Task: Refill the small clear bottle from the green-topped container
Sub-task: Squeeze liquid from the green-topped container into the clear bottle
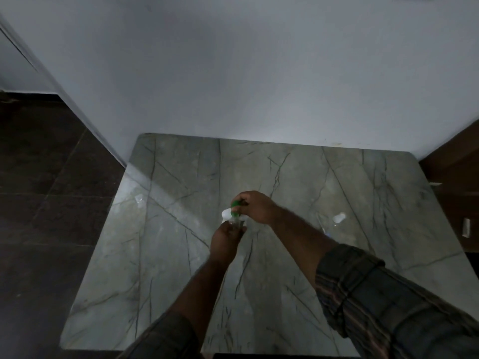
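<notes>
Over the middle of the marbled grey table (181, 268), my right hand (255, 207) grips the green-topped container (235, 208), tilted with its green end pointing down and left. A white part of the container (226, 213) shows beside the green top. Just below it, my left hand (224, 243) holds the small clear bottle (234, 224) upright, its mouth right under the green top. Most of the bottle is hidden by my fingers. The dim light keeps any liquid from showing.
A small clear object with a white cap (338, 218) lies on the table to the right. Another small clear item (139, 199) glints near the left edge. A white wall backs the table, dark floor lies left, and a brown wooden piece (456, 161) stands right.
</notes>
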Action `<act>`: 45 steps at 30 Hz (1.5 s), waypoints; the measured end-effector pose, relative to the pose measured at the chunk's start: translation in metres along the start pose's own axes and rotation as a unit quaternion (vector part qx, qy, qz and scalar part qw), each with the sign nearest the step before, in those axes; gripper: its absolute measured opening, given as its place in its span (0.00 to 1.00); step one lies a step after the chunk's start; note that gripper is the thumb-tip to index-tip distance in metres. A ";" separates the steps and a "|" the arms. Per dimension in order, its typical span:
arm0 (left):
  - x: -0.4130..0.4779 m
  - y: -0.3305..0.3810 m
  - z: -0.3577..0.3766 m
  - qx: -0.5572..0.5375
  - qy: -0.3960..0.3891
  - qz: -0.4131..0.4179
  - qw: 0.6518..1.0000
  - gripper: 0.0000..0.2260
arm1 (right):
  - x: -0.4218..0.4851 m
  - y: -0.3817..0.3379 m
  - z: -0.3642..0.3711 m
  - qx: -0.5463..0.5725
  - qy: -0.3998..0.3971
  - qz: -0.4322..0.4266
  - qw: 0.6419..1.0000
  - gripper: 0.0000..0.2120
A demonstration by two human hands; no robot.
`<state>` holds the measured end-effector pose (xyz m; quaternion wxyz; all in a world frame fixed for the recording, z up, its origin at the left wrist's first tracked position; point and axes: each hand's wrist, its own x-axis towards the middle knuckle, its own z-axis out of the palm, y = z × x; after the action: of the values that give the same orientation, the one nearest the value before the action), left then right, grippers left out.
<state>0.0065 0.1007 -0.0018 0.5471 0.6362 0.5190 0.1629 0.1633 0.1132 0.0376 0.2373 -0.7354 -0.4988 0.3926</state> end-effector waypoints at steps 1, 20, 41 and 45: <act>0.000 0.000 0.000 -0.001 -0.001 -0.002 1.000 0.10 | 0.000 0.000 0.001 0.003 0.004 0.001 1.000 0.12; -0.002 0.000 -0.002 0.002 -0.010 0.000 1.000 0.14 | -0.004 0.003 0.000 0.007 -0.006 -0.003 1.000 0.14; -0.002 0.000 -0.006 0.032 -0.005 -0.004 0.999 0.11 | 0.000 0.004 0.005 -0.004 0.017 -0.005 1.000 0.12; -0.003 -0.002 -0.007 0.035 -0.015 -0.003 0.999 0.13 | -0.002 0.005 0.005 0.012 0.014 0.004 1.000 0.13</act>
<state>-0.0009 0.1014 -0.0007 0.5328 0.6557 0.5181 0.1335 0.1612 0.1091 0.0319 0.2512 -0.7400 -0.4875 0.3894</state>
